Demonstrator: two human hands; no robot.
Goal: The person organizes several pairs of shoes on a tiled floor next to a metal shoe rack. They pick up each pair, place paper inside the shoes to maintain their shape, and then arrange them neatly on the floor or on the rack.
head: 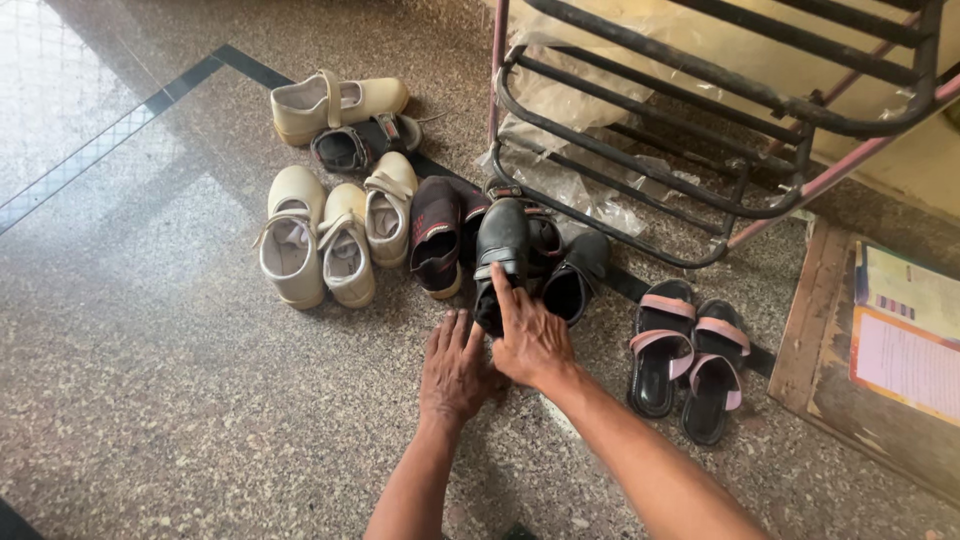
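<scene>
Down on the speckled stone floor [170, 400], the person leans over a row of footwear in front of a metal rack [700, 120]. The right hand [530, 340] rests on the heel end of a black leather shoe [500, 250], its index finger stretched forward along the upper and the other fingers curled against the heel; it presses rather than grips, as far as I can see. The left hand [455, 370] lies flat on the floor just beside it, fingers close together, touching the shoe's rear edge or very nearly. The black shoe sits in the middle of the row, wedged between a dark shoe with red trim [437, 235] on one side and its black partner [575, 275] on the other, which is tipped on its side.

The risk, to my eye, is crowding: a push on the shoe could shove the tipped partner further under the rack's lowest bar or knock the red-trimmed one into the cream shoes [330, 235]. With only a fingertip steadying it, the shoe could also roll over. The pink-strapped sandals [690, 350] lie near the right forearm and could be swept aside by it
</scene>
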